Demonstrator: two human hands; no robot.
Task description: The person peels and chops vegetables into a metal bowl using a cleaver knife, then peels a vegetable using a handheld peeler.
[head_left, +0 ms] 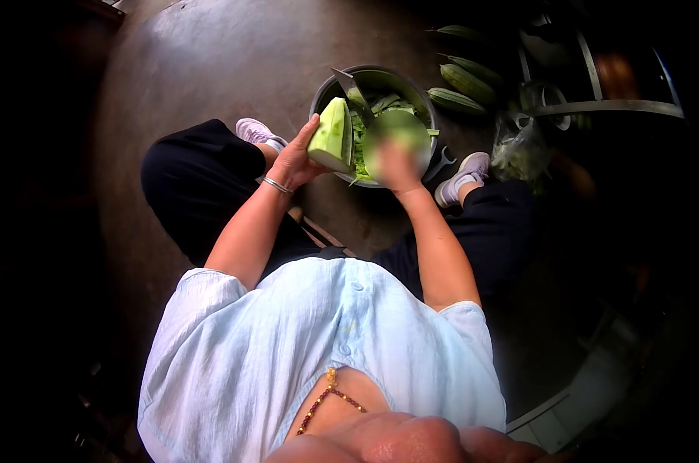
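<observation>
L hand (293, 164) w/ gourd (333, 137) — bucket (392, 80) w/ green strips (360, 164)

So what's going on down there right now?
The left hand holds a pale green gourd at the near left side of a round basin with green scraps inside. The right hand is over the basin, too blurred to tell its grip; a blade shows between the two. More ridged gourds lie on the floor beyond, to the right.
</observation>
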